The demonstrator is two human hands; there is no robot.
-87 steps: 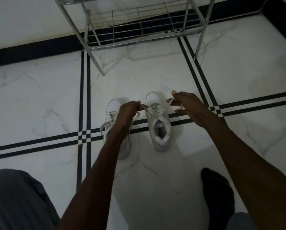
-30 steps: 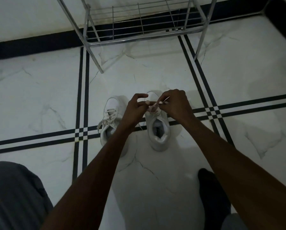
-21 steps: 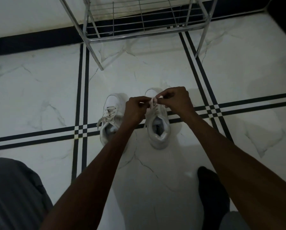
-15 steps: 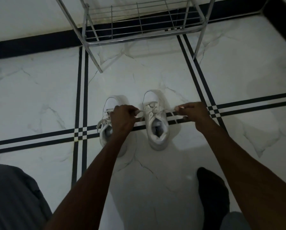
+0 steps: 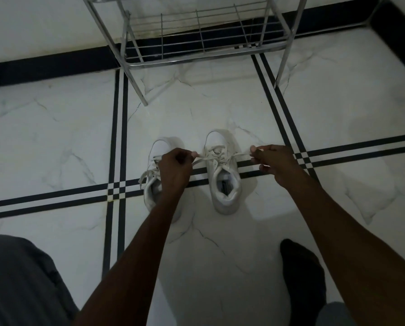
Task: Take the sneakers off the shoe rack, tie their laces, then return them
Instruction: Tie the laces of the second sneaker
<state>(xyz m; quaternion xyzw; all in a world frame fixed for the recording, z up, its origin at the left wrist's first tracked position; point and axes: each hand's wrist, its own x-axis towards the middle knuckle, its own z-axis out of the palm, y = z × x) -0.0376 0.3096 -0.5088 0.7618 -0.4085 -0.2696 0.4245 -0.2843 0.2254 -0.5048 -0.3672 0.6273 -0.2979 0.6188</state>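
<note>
On a white marble-patterned floor (image 5: 220, 243) crossed by black stripes, two white sneakers sit side by side, toes pointing away from the person and toward the shoe rack (image 5: 196, 38), which stands well apart at the wall. The right sneaker (image 5: 222, 170) lies between the two hands, its long axis running straight toward the rack. The left hand (image 5: 174, 170) has its fingers (image 5: 193, 154) pinched shut on one lace end; the right hand (image 5: 275, 161) has its fingers (image 5: 254, 150) closed on the other. The lace (image 5: 241, 154) stretches out flat to either side across the tongue, at right angles to the shoe, so the pull looks like one that cinches a knot. The left sneaker (image 5: 158, 149) is partly hidden under the left wrist, with a lace lying slack over its outer side; it looks untied. Both shoes appear smooth and leather-like, the laces flat woven cloth. The rack is thin chrome tube and wire, its bottom shelf bare. A dark sock (image 5: 302, 278) and grey trouser leg (image 5: 20, 278) frame the foreground.
</note>
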